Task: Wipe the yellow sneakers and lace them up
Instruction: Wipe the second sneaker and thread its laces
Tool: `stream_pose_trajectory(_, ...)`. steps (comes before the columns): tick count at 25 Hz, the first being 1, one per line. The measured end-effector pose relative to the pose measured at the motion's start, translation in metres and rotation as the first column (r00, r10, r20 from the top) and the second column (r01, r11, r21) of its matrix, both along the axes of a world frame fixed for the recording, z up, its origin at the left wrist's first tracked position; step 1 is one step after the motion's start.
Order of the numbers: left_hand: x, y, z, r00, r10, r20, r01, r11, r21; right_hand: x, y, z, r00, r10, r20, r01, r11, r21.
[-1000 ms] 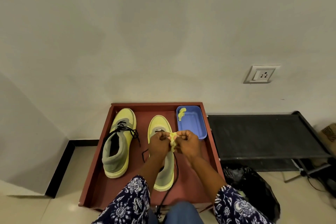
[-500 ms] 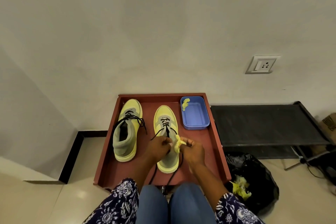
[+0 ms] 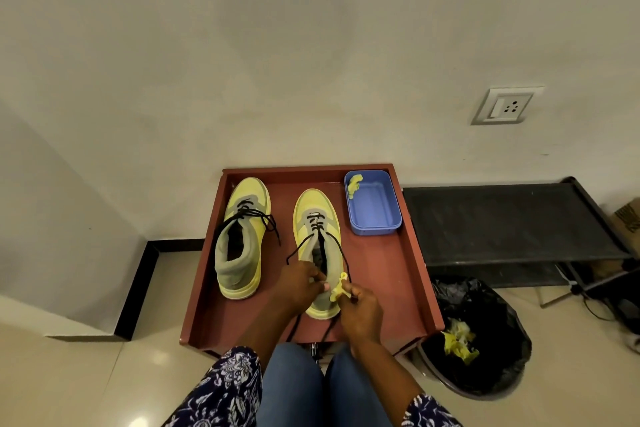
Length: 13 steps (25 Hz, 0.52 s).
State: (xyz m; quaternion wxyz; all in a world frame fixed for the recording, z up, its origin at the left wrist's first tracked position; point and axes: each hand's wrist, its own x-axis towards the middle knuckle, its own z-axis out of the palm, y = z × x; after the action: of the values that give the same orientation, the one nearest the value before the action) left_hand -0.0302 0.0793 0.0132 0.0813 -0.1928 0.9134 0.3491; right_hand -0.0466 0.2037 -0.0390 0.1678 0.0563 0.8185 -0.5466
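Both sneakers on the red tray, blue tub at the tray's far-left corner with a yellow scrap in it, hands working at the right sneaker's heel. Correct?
One error: the blue tub sits at the far-right corner of the red tray, not far-left, per the head view. The rest holds: yellow scrap in it, both sneakers on the tray, left hand and right hand at the right sneaker heel.

Person seen from above, head camera. Dark navy sleeves with white and pale lilac floral print: left sleeve loose, cuff ending partway down the forearm; right sleeve only at the bottom edge of view. Blue denim jeans, both knees side by side. Left hand and right hand bare, forearms uncovered below the cuffs
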Motion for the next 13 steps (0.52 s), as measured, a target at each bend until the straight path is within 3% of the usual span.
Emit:
stream_pose_trajectory(7, 0.003, 0.000, -0.009, 0.998, 0.019, -0.057, -0.018, 1.000, 0.012, -0.027, -0.008, 0.010, 0.999, -0.045, 0.021, 0.044, 0.998, 0.044)
stream_pose_trajectory(13, 0.002, 0.002, -0.013, 0.998, 0.027, -0.063, -0.030, 0.999, -0.042, 0.011, -0.006, 0.009, 0.996, -0.071, -0.063, 0.070, 0.997, -0.014)
